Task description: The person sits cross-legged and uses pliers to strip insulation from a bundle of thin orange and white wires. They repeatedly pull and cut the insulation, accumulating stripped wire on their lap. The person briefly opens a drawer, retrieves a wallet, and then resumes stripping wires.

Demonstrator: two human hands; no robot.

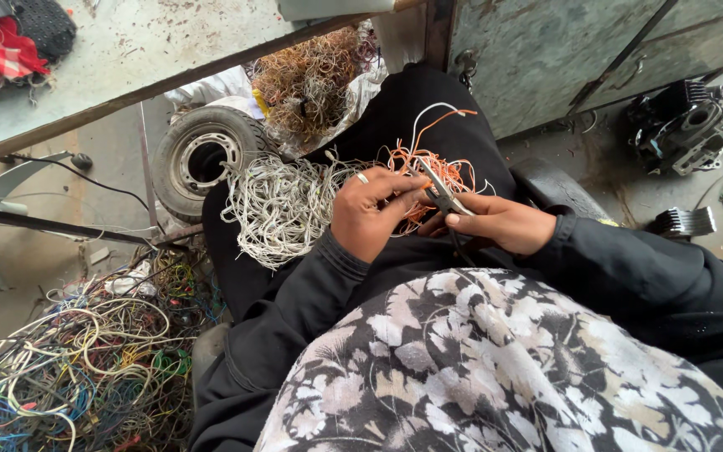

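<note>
Over my lap, my left hand point(370, 213) pinches an orange wire point(428, 134) from the orange tangle point(433, 172), fingers curled shut on it. My right hand point(499, 222), just beside and touching, grips pliers point(443, 197) whose nose points up-left at the pinch. The wire's free length runs up and away from both hands.

Wire heap point(282, 205) lies on the lap, tyre point(202, 159) behind it, wire pile point(85, 368) left.

Right hand point(504, 222) grips pliers point(443, 197). Left hand point(370, 209) pinches orange wires point(428, 167) at the plier tips. White wires point(282, 205) lie on the lap.
</note>
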